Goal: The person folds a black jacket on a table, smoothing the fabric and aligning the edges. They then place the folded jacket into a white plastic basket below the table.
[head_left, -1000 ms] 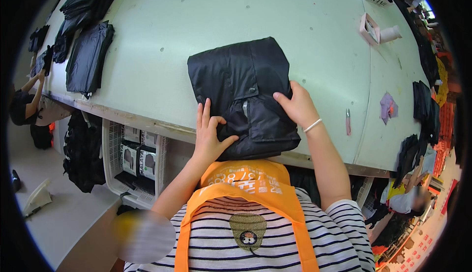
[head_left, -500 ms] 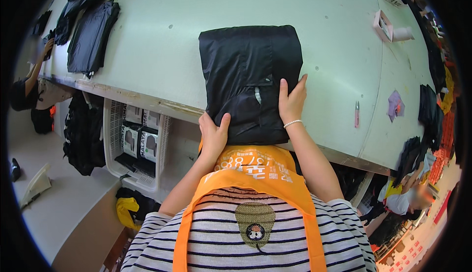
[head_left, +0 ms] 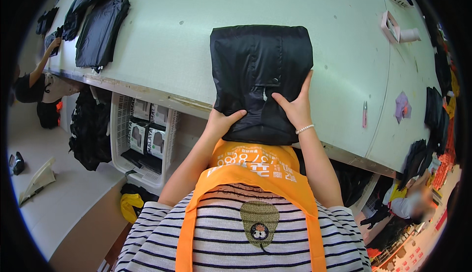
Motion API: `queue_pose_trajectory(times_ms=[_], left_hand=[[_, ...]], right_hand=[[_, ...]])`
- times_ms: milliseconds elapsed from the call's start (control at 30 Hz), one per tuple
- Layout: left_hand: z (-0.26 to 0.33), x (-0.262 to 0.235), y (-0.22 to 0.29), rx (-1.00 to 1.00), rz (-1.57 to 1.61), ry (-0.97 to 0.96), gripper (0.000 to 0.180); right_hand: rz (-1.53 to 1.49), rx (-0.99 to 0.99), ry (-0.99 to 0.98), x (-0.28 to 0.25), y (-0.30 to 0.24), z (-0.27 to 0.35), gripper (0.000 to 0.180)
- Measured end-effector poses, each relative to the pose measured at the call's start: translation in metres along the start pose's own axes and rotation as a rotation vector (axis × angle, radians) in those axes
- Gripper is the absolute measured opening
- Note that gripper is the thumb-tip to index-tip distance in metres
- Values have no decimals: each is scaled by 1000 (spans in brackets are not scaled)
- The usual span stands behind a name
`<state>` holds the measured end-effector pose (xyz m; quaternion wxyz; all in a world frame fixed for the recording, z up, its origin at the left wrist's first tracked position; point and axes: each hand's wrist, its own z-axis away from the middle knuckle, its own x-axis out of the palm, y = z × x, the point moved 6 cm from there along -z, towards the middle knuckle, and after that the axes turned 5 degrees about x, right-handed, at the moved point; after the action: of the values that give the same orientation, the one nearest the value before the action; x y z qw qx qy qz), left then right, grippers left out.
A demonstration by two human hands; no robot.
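A folded black garment (head_left: pixel 241 60) of shiny, thin fabric lies at the table's near edge, its lower end hanging over toward my orange apron (head_left: pixel 255 160). On its front are a pocket flap with a small snap and a pale strip just below the flap. My left hand (head_left: pixel 223 123) grips its lower left side, thumb on top and fingers hidden underneath. With the thumb pressed on the front near the pale strip, my right hand (head_left: pixel 298 107) holds the right side, its fingers along the edge.
Black folded garments (head_left: pixel 102 33) are stacked at the far left, beside a co-worker's arm (head_left: pixel 42 65). Under the table edge stands a white basket (head_left: pixel 118 134) with packaged goods. To the right lie thread snips (head_left: pixel 365 114), a purple cloth (head_left: pixel 402 107) and a pink box (head_left: pixel 389 26).
Both thumbs have moved inward over the garment's front, and its lower part is now drawn in and creased. The whole view has shifted slightly.
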<state>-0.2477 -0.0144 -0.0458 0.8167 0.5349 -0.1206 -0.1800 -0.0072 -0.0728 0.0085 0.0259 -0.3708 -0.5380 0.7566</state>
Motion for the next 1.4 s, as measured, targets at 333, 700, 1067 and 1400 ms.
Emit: queue_pose_trajectory(times_ms=[333,700,1067,1400], left_hand=[[-36,5,70,1,-972,87,54],[-70,-19,80,519,-418,-76,45],[-148,-226,141,635,-768,164,29],[-266,-470,137,595,-1334,360,52]], right_hand=[[512,-401,126,49,-98,1,74],[1018,-133,-221,137,-176,-59,87],[1403,-113,-138,194,-182,-58,81],[1393,-25,-162,199,-182,-63,79]])
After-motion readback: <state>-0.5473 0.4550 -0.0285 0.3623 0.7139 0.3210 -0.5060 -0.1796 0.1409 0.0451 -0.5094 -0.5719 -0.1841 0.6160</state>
